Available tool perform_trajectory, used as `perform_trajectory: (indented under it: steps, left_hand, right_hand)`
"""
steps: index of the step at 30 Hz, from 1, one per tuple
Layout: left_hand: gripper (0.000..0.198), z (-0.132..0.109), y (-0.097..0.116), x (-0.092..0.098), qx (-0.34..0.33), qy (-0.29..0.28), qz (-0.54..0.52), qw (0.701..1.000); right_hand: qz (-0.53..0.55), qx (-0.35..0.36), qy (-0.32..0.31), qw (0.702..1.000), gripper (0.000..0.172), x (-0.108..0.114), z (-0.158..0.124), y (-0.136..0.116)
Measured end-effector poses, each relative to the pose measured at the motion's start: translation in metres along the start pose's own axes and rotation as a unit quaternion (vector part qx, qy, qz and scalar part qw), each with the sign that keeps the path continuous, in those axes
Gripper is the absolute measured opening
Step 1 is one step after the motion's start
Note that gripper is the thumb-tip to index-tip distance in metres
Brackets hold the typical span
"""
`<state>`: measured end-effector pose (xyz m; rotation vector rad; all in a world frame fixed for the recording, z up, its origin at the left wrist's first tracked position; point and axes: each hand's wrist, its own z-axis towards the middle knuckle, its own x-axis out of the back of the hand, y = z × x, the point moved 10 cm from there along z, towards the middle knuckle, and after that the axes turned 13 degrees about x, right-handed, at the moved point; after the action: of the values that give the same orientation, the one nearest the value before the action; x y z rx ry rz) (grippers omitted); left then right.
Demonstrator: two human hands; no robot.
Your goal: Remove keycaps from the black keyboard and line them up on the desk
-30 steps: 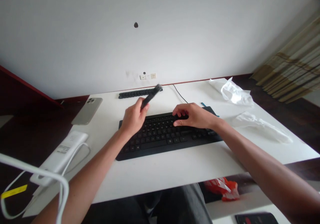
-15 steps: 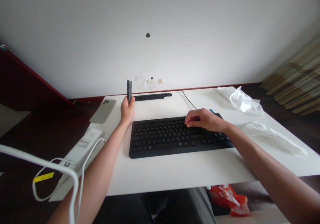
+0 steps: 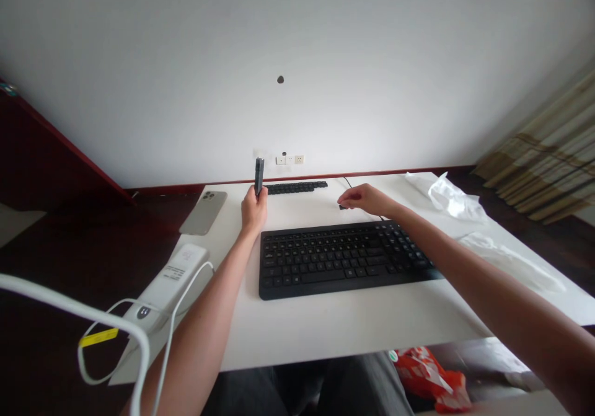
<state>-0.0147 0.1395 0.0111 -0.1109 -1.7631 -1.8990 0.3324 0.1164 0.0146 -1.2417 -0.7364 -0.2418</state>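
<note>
My left hand (image 3: 253,210) is closed around a slim dark bar-shaped tool (image 3: 259,176), held upright just left of the black keyboard (image 3: 339,260). My right hand (image 3: 365,198) hovers beyond the keyboard's far edge, fingers curled in a pinch over a small dark piece (image 3: 343,206) on the white desk (image 3: 325,323). A row of black keycaps (image 3: 295,187) lies along the desk's back edge, close to the tool.
A phone (image 3: 203,212) lies face down at the desk's left corner. A white power adapter (image 3: 167,281) with white cable sits at the left edge. Crumpled white plastic bags (image 3: 453,198) lie at the right. An orange packet (image 3: 430,382) is under the desk.
My right hand left the keyboard keys and moved back past its far edge. My left hand swung the tool upright and carried it toward the keycap row. The view shifted.
</note>
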Motion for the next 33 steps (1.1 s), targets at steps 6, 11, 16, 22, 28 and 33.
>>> perform_trajectory:
  steps: [6, 11, 16, 22, 28, 33]
  left_hand:
    - [0.028, 0.000, -0.002, -0.006, 0.000, -0.022, 0.009, 1.000]
    - [0.029, 0.001, -0.007, -0.011, 0.001, -0.030, 0.027, 0.999]
    - [0.029, -0.001, -0.005, -0.013, -0.008, -0.036, 0.031, 0.999]
    - [0.029, -0.002, -0.004, -0.013, -0.006, -0.040, 0.026, 0.999]
    - [0.030, -0.003, -0.003, -0.013, -0.008, -0.042, 0.027, 0.999]
    - [0.030, -0.003, -0.004, -0.013, -0.003, -0.043, 0.029, 0.999]
  right_hand:
    - [-0.107, -0.014, -0.105, 0.989, 0.017, -0.031, 0.064, -0.005]
    - [-0.123, -0.018, -0.091, 0.988, 0.020, -0.030, 0.073, 0.001]
    - [-0.205, -0.008, -0.109, 0.973, 0.021, -0.013, 0.069, -0.010]
    - [-0.306, -0.011, -0.149, 0.940, 0.024, -0.006, 0.060, -0.041]
    - [-0.337, -0.022, -0.173, 0.925, 0.031, -0.019, 0.059, -0.037]
    - [-0.318, -0.010, -0.176, 0.931, 0.029, -0.023, 0.063, -0.023]
